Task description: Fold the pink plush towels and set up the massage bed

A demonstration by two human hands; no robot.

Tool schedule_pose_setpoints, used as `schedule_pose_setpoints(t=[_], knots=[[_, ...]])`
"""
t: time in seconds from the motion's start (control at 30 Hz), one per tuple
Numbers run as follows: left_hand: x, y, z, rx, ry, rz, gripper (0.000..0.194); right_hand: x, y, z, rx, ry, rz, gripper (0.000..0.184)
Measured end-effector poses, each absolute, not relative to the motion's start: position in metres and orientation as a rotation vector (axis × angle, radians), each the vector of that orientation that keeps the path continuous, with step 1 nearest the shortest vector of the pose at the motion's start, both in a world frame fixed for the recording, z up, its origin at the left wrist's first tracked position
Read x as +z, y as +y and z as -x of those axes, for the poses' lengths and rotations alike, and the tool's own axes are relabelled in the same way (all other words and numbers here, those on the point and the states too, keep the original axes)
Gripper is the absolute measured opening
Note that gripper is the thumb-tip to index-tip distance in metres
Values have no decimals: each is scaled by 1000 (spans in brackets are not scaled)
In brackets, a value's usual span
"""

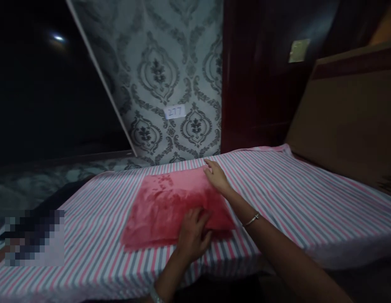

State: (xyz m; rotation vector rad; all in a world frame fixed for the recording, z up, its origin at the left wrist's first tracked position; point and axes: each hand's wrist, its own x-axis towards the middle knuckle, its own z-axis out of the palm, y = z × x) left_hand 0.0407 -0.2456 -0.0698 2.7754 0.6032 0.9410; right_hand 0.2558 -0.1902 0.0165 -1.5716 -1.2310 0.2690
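A red plush pillow (165, 206) lies flat on a bed covered with a pink, grey and white striped sheet (293, 198). My left hand (193, 235) rests on the pillow's near edge, fingers curled over the fabric. My right hand (216, 176) lies flat at the pillow's far right corner, fingers stretched out. A thin bracelet sits on my right wrist.
A patterned grey wall panel (170, 75) with a small white label reading 277 stands behind the bed. A dark wooden door (261, 75) is to its right, a brown headboard (347, 109) at far right. A dark window area fills the left. A blurred patch sits at lower left.
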Motion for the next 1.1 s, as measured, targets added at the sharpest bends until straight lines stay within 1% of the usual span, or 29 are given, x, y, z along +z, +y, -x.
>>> schedule_pose_setpoints(t=[0.07, 0.13, 0.23, 0.3, 0.37, 0.47, 0.53, 0.6, 0.67, 0.8, 0.87, 0.93, 1.03, 1.1], knots=[[-63, -246, -29, 930, 551, -2776, 50, 15, -188, -229, 118, -1503, 1632, 56], [-56, -241, -9, 997, 593, -2790, 44, 0, -190, -206, 9, -1704, 1821, 63], [-54, -224, 29, 1096, 983, -2798, 47, -35, -197, -189, -85, -1809, 2095, 66], [-59, -214, 50, 1046, 1259, -2774, 52, -53, -201, -190, -173, -1840, 2150, 65], [-68, -210, 63, 980, 1379, -2759, 58, -57, -201, -192, -179, -1859, 2205, 64], [-80, -214, 65, 983, 1381, -2736, 62, -38, -193, -188, -93, -1896, 2308, 62], [-80, -216, 65, 1003, 1342, -2685, 60, -18, -180, -174, -71, -1940, 2274, 61], [-72, -213, 70, 1019, 1245, -2599, 47, -1, -162, -153, -34, -2002, 2141, 57], [-57, -198, 82, 1109, 1140, -2445, 32, 9, -141, -131, 27, -2056, 1991, 52], [-28, -133, 115, 1442, 1096, -1816, 17, 2, -105, -98, 59, -2058, 1853, 48], [-23, -93, 125, 1454, 1140, -1562, 9, -13, -97, -92, 41, -2029, 1845, 47], [-25, -56, 126, 1390, 1175, -1460, 8, -30, -94, -91, -16, -2020, 1835, 47], [-39, -16, 113, 1243, 1181, -1388, 19, -49, -97, -92, -97, -2019, 1827, 47], [-50, -1, 101, 1161, 1165, -1362, 24, -54, -98, -93, -94, -2012, 1844, 48]])
